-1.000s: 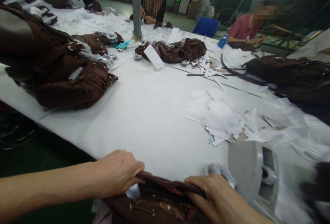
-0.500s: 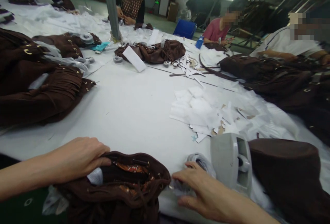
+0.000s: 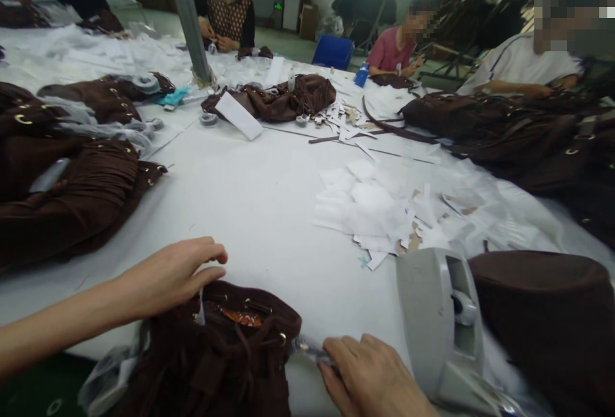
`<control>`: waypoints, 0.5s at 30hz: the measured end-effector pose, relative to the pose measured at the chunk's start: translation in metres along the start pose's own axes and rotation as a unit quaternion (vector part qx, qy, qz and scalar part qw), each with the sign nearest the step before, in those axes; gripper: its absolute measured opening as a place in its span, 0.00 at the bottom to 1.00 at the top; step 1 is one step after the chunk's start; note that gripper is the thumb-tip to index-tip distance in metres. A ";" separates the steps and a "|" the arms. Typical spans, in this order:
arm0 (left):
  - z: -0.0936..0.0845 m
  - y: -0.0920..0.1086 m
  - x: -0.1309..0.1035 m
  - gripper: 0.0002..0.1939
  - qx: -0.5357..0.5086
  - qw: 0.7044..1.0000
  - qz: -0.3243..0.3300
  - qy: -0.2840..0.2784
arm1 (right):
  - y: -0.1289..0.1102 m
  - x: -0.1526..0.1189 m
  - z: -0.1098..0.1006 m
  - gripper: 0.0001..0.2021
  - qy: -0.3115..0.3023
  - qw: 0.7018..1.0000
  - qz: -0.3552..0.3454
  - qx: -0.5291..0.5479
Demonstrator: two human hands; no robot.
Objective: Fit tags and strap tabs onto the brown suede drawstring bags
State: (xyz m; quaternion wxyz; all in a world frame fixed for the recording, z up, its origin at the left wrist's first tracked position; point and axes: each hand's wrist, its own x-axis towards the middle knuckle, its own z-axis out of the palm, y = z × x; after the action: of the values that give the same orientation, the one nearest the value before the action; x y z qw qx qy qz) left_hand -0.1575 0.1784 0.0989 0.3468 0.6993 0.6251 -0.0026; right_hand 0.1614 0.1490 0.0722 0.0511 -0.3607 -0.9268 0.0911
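Note:
A dark brown drawstring bag (image 3: 225, 353) stands at the table's near edge, its gathered mouth part open on an orange patterned lining (image 3: 243, 318). Just over the left side of its rim is my left hand (image 3: 185, 269), thumb and fingers apart. A small white tag (image 3: 200, 311) hangs below that thumb, inside the mouth. To the right of the bag, my right hand (image 3: 369, 372) has its fingers closed on a clear plastic-wrapped piece (image 3: 310, 348) that reaches to the bag's side. Most of that piece is hidden by the hand.
A grey tape dispenser (image 3: 432, 321) stands to my right, beside a brown leather piece (image 3: 542, 302). Paper scraps (image 3: 365, 205) lie beyond it. Brown bags are piled at left (image 3: 72, 193) and right (image 3: 528, 129). A metal post (image 3: 189, 20) rises at the back; several people sit around the table.
My right hand has gone from open fingers beside the plastic-wrapped coil to closed on the plastic. My left hand has loosened from the bag's rim, and the mouth has narrowed.

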 end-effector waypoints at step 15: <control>0.044 0.043 0.039 0.25 -0.172 0.939 -0.014 -0.297 | -0.025 0.009 0.030 0.07 0.037 0.988 -0.117 0.097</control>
State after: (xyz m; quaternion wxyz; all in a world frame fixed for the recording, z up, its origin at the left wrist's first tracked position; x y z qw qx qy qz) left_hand -0.0928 0.1923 0.0688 0.6312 0.5877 0.4946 -0.1075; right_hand 0.1334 0.1325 0.0480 0.1306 -0.2463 -0.9469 0.1602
